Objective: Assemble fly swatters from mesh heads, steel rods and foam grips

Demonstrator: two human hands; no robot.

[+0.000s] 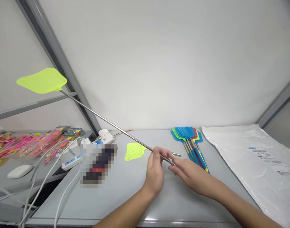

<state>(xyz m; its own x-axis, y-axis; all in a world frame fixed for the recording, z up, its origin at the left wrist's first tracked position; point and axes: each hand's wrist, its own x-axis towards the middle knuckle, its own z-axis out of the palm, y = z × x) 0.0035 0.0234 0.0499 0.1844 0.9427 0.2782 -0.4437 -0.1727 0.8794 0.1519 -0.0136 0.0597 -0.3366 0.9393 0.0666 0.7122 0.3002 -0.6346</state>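
A fly swatter with a yellow-green head [42, 81] and a long thin metal rod [107, 121] slants from the upper left down to my hands. My left hand [155, 171] is closed round the rod near its lower end. My right hand [190, 172] pinches the rod's very end, just right of the left hand, and its fingers cover the tip. Beneath them on the table lies a second yellow-green fly swatter [135, 151], its shaft partly hidden by my hands. Several blue, green and red fly swatters [189, 136] are bunched to the right.
A white plastic bag [244, 158] with a printed label covers the table's right side. At left are a power strip [71, 161] with chargers, loose white cables [46, 171] and a blurred-out dark object [99, 166]. Packets of colourful items [57, 136] lie beyond a metal frame.
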